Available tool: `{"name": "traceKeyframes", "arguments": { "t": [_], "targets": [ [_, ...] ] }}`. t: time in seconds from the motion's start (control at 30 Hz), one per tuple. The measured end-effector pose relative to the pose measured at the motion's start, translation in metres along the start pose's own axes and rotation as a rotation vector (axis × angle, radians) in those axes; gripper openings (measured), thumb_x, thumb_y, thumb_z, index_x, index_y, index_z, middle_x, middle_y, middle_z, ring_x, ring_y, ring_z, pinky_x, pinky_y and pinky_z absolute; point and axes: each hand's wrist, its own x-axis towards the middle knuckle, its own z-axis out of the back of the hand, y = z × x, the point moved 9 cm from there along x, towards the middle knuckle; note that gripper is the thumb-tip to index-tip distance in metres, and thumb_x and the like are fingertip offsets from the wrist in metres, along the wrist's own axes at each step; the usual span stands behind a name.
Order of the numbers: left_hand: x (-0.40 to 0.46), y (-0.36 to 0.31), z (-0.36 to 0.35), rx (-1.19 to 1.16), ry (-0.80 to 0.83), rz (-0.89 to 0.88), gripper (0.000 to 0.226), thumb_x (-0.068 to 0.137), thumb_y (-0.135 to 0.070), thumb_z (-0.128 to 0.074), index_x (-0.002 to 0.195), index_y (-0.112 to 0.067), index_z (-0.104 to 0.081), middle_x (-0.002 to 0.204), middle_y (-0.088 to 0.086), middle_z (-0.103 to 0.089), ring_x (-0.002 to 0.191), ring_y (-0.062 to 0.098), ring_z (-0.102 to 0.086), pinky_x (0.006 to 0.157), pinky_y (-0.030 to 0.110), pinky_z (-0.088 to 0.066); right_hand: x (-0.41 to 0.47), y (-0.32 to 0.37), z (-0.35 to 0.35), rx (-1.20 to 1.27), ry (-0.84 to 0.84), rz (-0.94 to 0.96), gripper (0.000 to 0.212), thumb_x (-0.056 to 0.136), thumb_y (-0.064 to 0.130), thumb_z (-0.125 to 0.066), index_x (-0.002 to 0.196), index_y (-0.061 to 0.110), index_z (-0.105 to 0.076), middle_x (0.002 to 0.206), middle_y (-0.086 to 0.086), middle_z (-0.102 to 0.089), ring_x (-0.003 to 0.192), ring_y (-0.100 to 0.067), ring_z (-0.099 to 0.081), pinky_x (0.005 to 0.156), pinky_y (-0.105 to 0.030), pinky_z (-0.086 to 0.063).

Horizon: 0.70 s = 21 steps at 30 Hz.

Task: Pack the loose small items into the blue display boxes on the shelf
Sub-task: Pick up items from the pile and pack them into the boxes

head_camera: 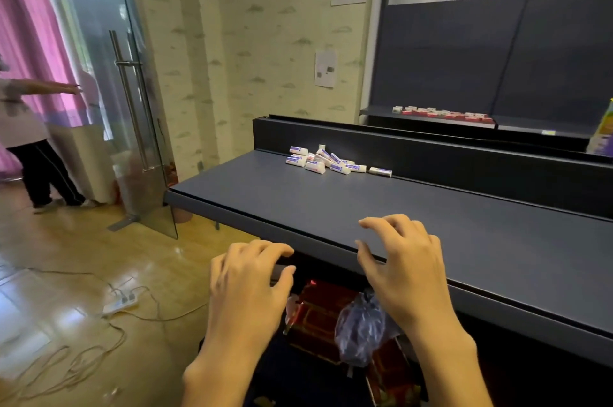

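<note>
Several small white packets with blue and red print (326, 162) lie in a loose heap at the back left of the dark grey shelf (431, 207). No blue display box shows in this view. My left hand (247, 287) hovers at the shelf's front edge with loosely curled fingers and holds nothing. My right hand (403, 264) hangs over the front edge of the shelf, fingers spread and bent, also holding nothing. Both hands are well short of the heap.
Below the shelf lie red boxes (318, 317) and a crumpled bluish plastic bag (360, 330). A farther shelf (431, 118) carries red and white packets. A glass door (139, 108), floor cables with a power strip (121, 303), and a person (30, 128) stand at the left.
</note>
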Motion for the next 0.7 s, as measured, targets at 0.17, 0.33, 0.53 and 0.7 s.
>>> {"name": "traceKeyframes", "arguments": {
  "t": [0.17, 0.33, 0.53, 0.7],
  "targets": [
    [0.030, 0.027, -0.007, -0.014, -0.034, -0.073, 0.025, 0.072, -0.028, -0.079, 0.093, -0.033, -0.068, 0.091, -0.018, -0.064, 0.090, 0.010, -0.059, 0.081, 0.028, -0.033, 0.017, 0.019, -0.031, -0.036, -0.007, -0.013, 0.032, 0.075, 0.022, -0.079, 0.105, 0.021, -0.068, 0.092, 0.001, -0.063, 0.082, -0.022, -0.059, 0.069, -0.031, -0.035],
    [0.072, 0.057, -0.024, -0.054, 0.014, -0.077, 0.020, 0.077, -0.030, -0.075, 0.096, -0.034, -0.068, 0.095, -0.018, -0.065, 0.095, 0.009, -0.057, 0.084, 0.027, -0.031, 0.047, 0.029, -0.065, -0.063, -0.016, -0.034, 0.032, 0.074, 0.021, -0.080, 0.105, 0.021, -0.069, 0.093, 0.000, -0.064, 0.083, -0.023, -0.060, 0.069, -0.030, -0.034],
    [0.137, 0.091, -0.044, -0.045, 0.049, -0.102, 0.018, 0.079, -0.033, -0.073, 0.096, -0.035, -0.068, 0.097, -0.018, -0.064, 0.099, 0.010, -0.056, 0.084, 0.026, -0.027, 0.098, 0.040, -0.104, -0.069, -0.049, -0.045, 0.032, 0.074, 0.020, -0.080, 0.104, 0.020, -0.070, 0.092, -0.001, -0.064, 0.083, -0.025, -0.060, 0.070, -0.032, -0.034],
    [0.183, 0.106, -0.064, -0.080, 0.070, -0.145, 0.016, 0.084, -0.035, -0.067, 0.101, -0.036, -0.067, 0.102, -0.018, -0.064, 0.103, 0.009, -0.053, 0.085, 0.019, -0.018, 0.130, 0.036, -0.131, -0.103, -0.092, -0.058, 0.031, 0.073, 0.018, -0.081, 0.101, 0.020, -0.071, 0.091, -0.001, -0.064, 0.084, -0.028, -0.061, 0.070, -0.033, -0.034]
  ]
}}
